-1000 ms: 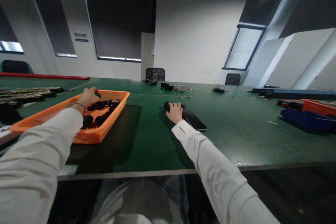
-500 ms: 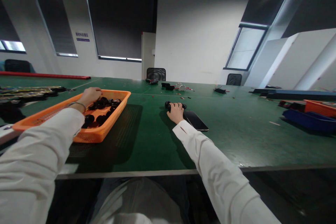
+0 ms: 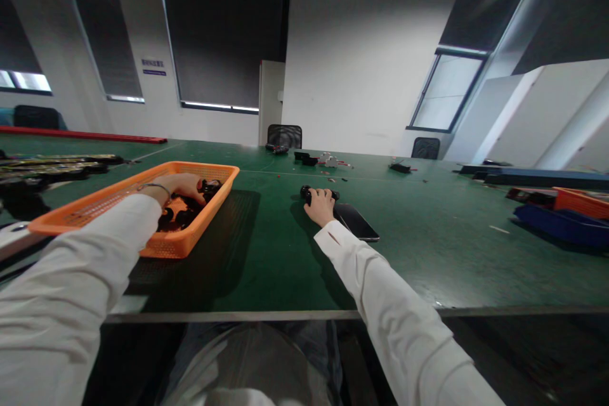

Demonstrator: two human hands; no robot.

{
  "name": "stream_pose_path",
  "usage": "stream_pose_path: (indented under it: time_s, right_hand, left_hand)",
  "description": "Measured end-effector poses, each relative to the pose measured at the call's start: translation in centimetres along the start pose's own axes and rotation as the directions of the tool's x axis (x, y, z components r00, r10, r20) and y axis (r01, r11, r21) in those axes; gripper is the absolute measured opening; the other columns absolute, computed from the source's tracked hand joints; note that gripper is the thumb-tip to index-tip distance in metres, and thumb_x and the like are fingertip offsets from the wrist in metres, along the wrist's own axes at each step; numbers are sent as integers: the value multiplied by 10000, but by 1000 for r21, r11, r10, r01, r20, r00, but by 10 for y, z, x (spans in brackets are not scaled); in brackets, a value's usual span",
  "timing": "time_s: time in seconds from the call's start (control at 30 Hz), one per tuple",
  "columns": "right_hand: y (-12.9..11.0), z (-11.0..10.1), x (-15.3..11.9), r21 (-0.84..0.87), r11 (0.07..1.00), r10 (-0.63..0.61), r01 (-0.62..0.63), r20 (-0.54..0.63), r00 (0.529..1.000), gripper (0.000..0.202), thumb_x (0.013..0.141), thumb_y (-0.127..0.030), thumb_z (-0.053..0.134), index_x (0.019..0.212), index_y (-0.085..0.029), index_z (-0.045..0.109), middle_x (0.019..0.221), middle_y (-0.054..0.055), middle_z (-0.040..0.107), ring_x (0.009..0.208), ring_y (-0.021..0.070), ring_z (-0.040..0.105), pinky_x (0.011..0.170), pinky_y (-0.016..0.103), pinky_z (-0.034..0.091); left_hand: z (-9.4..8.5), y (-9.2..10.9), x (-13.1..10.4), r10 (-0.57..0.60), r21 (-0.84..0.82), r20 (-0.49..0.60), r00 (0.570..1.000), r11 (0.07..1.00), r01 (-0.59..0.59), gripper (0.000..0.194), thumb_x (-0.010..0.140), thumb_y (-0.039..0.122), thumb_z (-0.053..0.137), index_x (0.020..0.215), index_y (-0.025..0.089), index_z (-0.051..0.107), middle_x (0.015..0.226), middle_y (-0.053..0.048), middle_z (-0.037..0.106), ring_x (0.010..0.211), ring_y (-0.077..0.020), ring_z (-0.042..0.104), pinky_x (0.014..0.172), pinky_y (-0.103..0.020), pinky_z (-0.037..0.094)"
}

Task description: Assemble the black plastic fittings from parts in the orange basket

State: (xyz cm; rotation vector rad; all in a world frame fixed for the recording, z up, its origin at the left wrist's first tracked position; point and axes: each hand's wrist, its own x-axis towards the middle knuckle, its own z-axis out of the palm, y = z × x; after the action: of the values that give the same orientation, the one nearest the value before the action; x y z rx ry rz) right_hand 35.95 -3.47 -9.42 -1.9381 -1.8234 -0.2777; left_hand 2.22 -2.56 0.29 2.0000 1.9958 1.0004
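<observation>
My left hand (image 3: 187,186) is down inside an orange plastic basket (image 3: 164,247), at its right end. Its fingers point into a heap of small black rounded parts (image 3: 209,189); the fingertips are hidden, so whether they grip one I cannot tell. On the green table, my right hand (image 3: 320,205) is curled over a black part with rounded ends (image 3: 305,193), which shows on both sides of the fingers. Just right of that wrist lies a dark flat phone-like slab (image 3: 356,222).
Bundled cables (image 3: 61,168) lie at the left. Blue (image 3: 561,223) and orange (image 3: 580,200) bins stand at the right. Small black and white pieces (image 3: 328,159) are scattered toward the back of the green table (image 3: 285,266). Its front edge runs below my forearms.
My left hand has moved right and lower in the basket, from above its middle to the parts at its right end. My right hand stays on the black part.
</observation>
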Motion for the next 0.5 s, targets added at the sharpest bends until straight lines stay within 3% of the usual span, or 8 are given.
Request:
stream_pose_path:
  time_s: [0.1, 0.13, 0.3, 0.5]
  right_hand:
    - [0, -1, 0, -1, 1000, -3, 3, -1, 1000, 438, 722, -240, 456, 1156, -172, 460, 1187, 129, 458, 1123, 301, 292, 861, 438, 322]
    - [0, -1, 0, -1, 1000, -5, 5, -3, 1000, 436, 723, -240, 457, 1153, -173, 462, 1187, 129, 458, 1124, 301, 290, 862, 439, 322]
    - [-2, -1, 0, 13, 1000, -25, 25, -35, 999, 432, 720, -233, 457, 1148, -170, 466, 1205, 122, 444, 1140, 297, 267, 871, 431, 316]
    - [-3, -1, 0, 18, 999, -48, 48, -42, 998, 431, 719, -226, 448, 1145, -166, 471, 1211, 118, 442, 1140, 296, 267, 872, 424, 319]
  left_hand:
    - [-9, -1, 2, -11, 319, 246, 969, 945, -70, 250, 514, 331, 725, 517, 134, 571, 397, 71, 431, 528, -102, 439, 576, -190, 347]
    - [-12, -1, 2, -16, 390, 277, 961, 916, -97, 261, 540, 365, 707, 550, 133, 589, 418, 67, 445, 548, -104, 443, 595, -188, 343]
    - [-21, 10, 1, -55, 358, 129, 990, 934, 6, 481, 669, 545, 540, 887, 127, 636, 642, 21, 576, 678, -136, 467, 643, -192, 341]
    - [-23, 27, -4, -123, 215, 125, 984, 972, 94, 551, 749, 553, 432, 1048, 117, 586, 801, -3, 616, 702, -134, 476, 627, -197, 341]
